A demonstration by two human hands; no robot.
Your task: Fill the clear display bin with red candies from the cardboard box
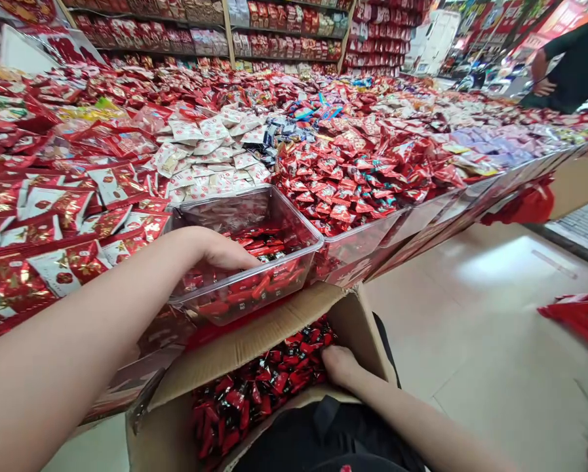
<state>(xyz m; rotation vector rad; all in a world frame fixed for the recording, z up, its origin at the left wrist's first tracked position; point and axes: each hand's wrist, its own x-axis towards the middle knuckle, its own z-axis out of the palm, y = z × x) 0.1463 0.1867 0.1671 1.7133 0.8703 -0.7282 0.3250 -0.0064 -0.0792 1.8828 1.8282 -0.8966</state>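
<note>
My left hand (225,252) reaches down inside a clear plastic bin (294,259), its fingers hidden behind the front wall. Red-wrapped candies (267,246) cover the bottom of that bin. Below it, a cardboard box (254,331) with its flap raised stands against my lap, full of red and black wrapped candies (269,380). My right hand (339,364) is at the right end of the box, its fingers sunk among the candies and out of sight. Whether either hand grips any candy does not show.
Heaps of packaged sweets surround the bin, with white packets (215,151) behind and red packets (343,190) to the right. Stocked shelves (284,33) line the back. A person in dark clothing (576,65) stands at far right. Tiled floor (470,314) lies right of the box.
</note>
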